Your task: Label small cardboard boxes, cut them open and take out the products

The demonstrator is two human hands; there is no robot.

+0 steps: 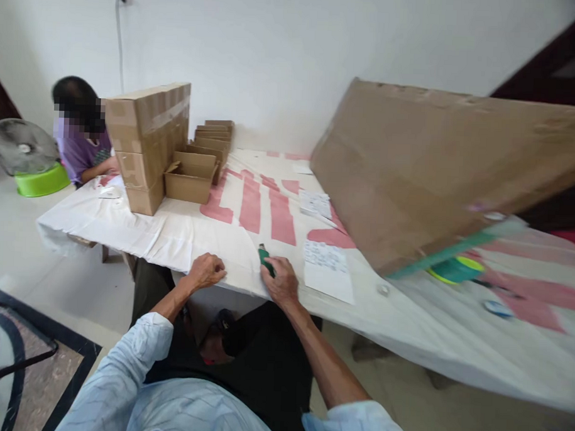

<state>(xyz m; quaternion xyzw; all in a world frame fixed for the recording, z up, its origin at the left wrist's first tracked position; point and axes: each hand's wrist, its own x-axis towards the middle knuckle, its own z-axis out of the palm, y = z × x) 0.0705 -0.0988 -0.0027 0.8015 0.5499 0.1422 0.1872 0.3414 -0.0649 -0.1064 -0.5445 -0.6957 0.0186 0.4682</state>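
Observation:
My right hand (280, 281) rests at the near edge of the table and grips a small green-handled box cutter (263, 253), its metal tip pointing away from me. My left hand (206, 271) lies on the white cloth (197, 231) near the same edge, fingers curled in with nothing visible in them. A sheet of paper with handwriting (330, 273) is just right of my right hand. Beyond my left hand stands an open small carton (191, 177), with more open cartons (212, 134) lined up behind it.
Taped closed cartons (151, 141) are stacked at the left. A large cardboard box (435, 164) tilts over the table's right side, beside a green-yellow tape roll (458, 270). Another person (80, 133) sits at the far left, near a fan (24, 148).

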